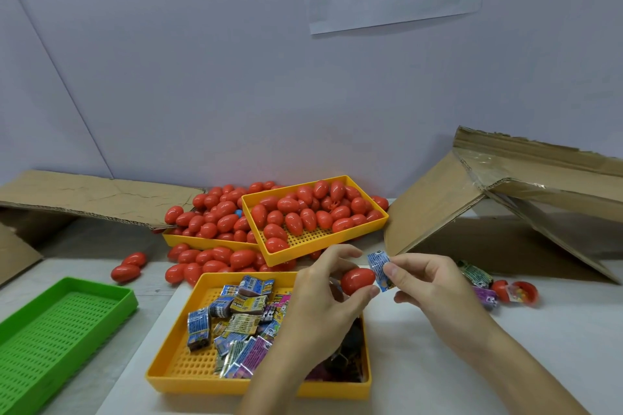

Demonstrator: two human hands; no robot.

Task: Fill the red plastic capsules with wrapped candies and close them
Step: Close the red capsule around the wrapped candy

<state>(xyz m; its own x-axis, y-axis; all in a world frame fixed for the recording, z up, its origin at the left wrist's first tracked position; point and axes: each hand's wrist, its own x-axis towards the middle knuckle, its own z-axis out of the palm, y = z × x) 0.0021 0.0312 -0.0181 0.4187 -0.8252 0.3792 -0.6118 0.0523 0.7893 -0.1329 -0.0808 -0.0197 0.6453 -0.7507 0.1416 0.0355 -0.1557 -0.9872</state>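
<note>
- One red capsule [358, 281] is held above the table's middle, over the candy tray [175, 371], gripped by the left hand [323, 307], fingers curled round it.
- Right hand [428, 283] fingers pinch a blue wrapped candy [379, 266] touching the capsule's end.
- Risk: the capsule looks closed; pressing the candy in could crumple it or drop both.

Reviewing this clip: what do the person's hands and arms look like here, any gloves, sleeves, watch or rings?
Both are bare. The left hand and right hand wear no gloves, and no rings show on the visible fingers. Both forearms are uncovered down to the frame's bottom edge: no sleeves, watch or wristband in view. Nails look short and unpainted.
</note>
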